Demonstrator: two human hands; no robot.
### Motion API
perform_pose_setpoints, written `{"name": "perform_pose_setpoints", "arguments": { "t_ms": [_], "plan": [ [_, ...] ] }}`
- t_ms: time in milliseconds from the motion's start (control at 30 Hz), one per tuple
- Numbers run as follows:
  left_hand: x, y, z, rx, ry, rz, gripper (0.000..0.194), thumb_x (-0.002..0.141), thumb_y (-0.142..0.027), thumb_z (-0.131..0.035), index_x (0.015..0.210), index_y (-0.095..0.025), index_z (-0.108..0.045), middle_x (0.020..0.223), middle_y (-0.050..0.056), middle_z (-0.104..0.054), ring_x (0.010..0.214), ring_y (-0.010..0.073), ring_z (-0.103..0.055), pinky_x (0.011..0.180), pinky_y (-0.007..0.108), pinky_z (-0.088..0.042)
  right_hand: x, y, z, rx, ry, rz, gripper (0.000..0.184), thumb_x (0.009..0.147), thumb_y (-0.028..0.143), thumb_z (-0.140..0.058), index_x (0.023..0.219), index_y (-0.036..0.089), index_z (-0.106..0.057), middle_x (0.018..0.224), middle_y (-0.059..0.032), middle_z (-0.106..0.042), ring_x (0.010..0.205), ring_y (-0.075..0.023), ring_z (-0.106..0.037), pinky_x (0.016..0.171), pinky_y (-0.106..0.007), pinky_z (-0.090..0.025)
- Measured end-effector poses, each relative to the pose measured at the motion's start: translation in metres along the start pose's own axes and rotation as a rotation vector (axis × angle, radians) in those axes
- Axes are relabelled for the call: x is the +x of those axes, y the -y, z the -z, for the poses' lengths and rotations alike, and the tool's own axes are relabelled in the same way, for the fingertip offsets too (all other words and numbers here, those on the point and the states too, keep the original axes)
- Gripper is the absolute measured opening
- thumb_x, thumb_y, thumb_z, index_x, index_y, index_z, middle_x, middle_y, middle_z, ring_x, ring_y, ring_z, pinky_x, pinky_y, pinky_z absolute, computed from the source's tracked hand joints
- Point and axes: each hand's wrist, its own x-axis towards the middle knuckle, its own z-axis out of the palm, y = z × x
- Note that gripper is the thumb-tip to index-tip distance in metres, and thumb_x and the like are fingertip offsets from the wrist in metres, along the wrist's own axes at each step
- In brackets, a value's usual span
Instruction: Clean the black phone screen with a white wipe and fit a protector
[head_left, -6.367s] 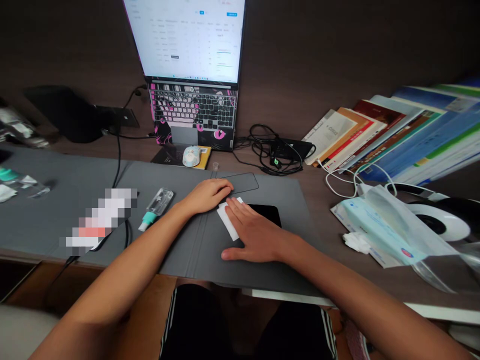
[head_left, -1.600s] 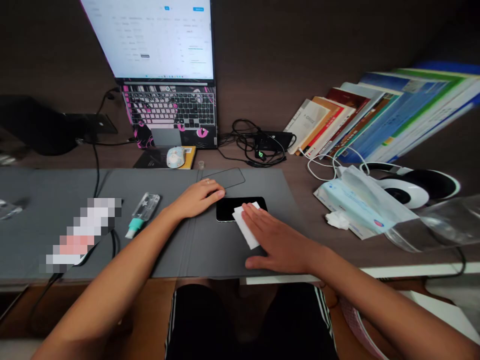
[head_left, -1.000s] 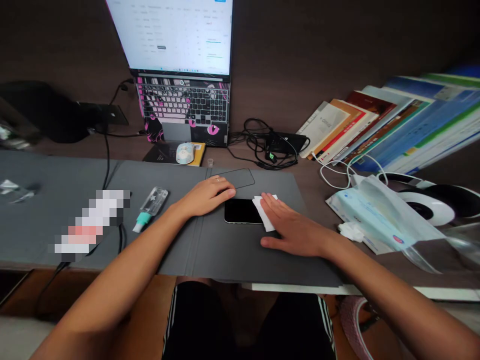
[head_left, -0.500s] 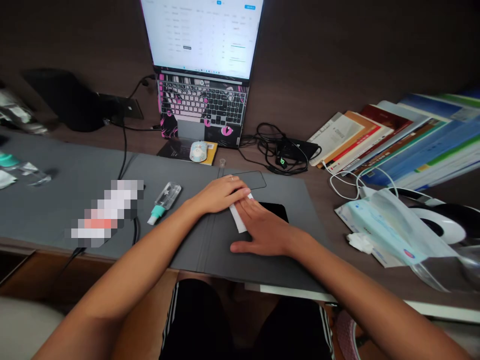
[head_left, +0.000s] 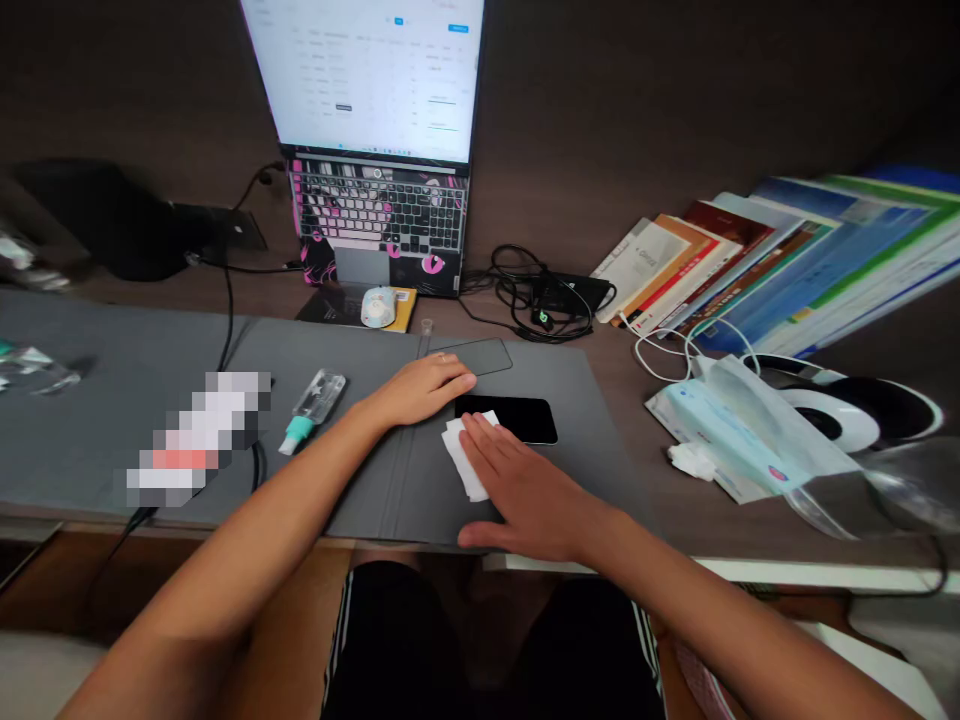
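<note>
A smartphone (head_left: 529,420) lies flat on the grey desk mat, its dark screen facing up. My left hand (head_left: 426,388) rests flat at the phone's upper left corner, thumb touching its edge and fingers extended on the mat. A folded white tissue (head_left: 461,462) is pinned under the fingertips of my right hand (head_left: 529,495), across the phone's lower left edge and the mat. That hand is stretched out, thumb apart, and keeps the tissue beneath it. Just behind the hands lies a thin clear sheet with a black border (head_left: 487,356), probably a screen protector.
A clear spray bottle with a teal top (head_left: 315,408) lies left of my left arm. Behind are a laptop (head_left: 379,220), a mouse (head_left: 379,306) and a charger with coiled cable (head_left: 570,296). Books (head_left: 720,265), headphones (head_left: 832,410), a tissue pack (head_left: 727,435) and a crumpled tissue (head_left: 691,461) occupy the right.
My right hand has wiped the tissue back and forth over the phone: at its right end a second ago, then up by my left hand, now at the lower left edge. My left hand stays put.
</note>
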Motion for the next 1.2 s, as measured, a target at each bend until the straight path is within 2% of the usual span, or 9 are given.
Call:
{"name": "perform_pose_setpoints", "arguments": {
  "t_ms": [267, 500, 700, 867, 1033, 1200],
  "plan": [
    [0.0, 0.0, 0.0, -0.023, 0.015, 0.011, 0.06, 0.108, -0.056, -0.022, 0.102, -0.019, -0.069, 0.103, 0.008, -0.07, 0.104, 0.0238, -0.063, 0.098, 0.044, -0.048, -0.055, -0.033, -0.005, -0.008, -0.068, -0.107, 0.099, 0.096, 0.074, -0.041, 0.164, 0.009, -0.011, 0.169, -0.0176, -0.005, 0.157, -0.0346, -0.005, 0.128, -0.053, -0.021],
    [0.001, 0.0, 0.001, -0.016, 0.039, 0.016, 0.056, 0.109, -0.054, -0.024, 0.105, -0.019, -0.068, 0.106, 0.008, -0.07, 0.106, 0.0239, -0.063, 0.1, 0.045, -0.048, -0.071, -0.055, 0.003, 0.005, -0.065, -0.138, 0.093, 0.099, 0.066, -0.043, 0.164, 0.013, -0.003, 0.169, -0.0161, -0.003, 0.157, -0.0347, -0.009, 0.127, -0.053, -0.024],
    [0.001, -0.003, 0.003, -0.011, 0.01, 0.007, 0.057, 0.108, -0.055, -0.024, 0.104, -0.02, -0.069, 0.104, 0.007, -0.07, 0.104, 0.0232, -0.062, 0.098, 0.044, -0.049, -0.057, -0.073, 0.013, 0.025, -0.017, -0.168, 0.093, 0.099, 0.067, -0.042, 0.164, 0.012, -0.004, 0.169, -0.0165, -0.004, 0.156, -0.0353, -0.008, 0.127, -0.055, -0.023],
    [0.002, -0.005, 0.005, 0.024, 0.003, 0.002, 0.061, 0.108, -0.056, -0.021, 0.106, -0.019, -0.069, 0.1, 0.008, -0.068, 0.1, 0.0231, -0.062, 0.094, 0.043, -0.05, -0.035, -0.082, 0.015, -0.01, -0.015, -0.134, 0.1, 0.096, 0.071, -0.043, 0.164, 0.01, -0.002, 0.167, -0.0199, -0.001, 0.156, -0.0374, -0.006, 0.126, -0.06, -0.021],
    [0.003, -0.005, 0.005, 0.043, -0.002, -0.007, 0.059, 0.108, -0.055, -0.021, 0.106, -0.019, -0.069, 0.098, 0.007, -0.067, 0.099, 0.023, -0.062, 0.093, 0.041, -0.049, -0.015, -0.077, 0.021, -0.028, 0.016, -0.112, 0.107, 0.093, 0.076, -0.045, 0.163, 0.005, -0.006, 0.167, -0.0232, -0.004, 0.156, -0.0392, -0.007, 0.126, -0.059, -0.02],
    [0.003, -0.004, 0.004, 0.052, -0.019, -0.018, 0.057, 0.109, -0.054, -0.022, 0.105, -0.02, -0.068, 0.099, 0.007, -0.068, 0.099, 0.0225, -0.062, 0.094, 0.041, -0.048, 0.006, -0.063, 0.02, -0.014, 0.013, -0.063, 0.113, 0.09, 0.08, -0.044, 0.163, 0.004, -0.006, 0.167, -0.0234, -0.001, 0.156, -0.0398, -0.005, 0.127, -0.059, -0.019]
  ]
}}
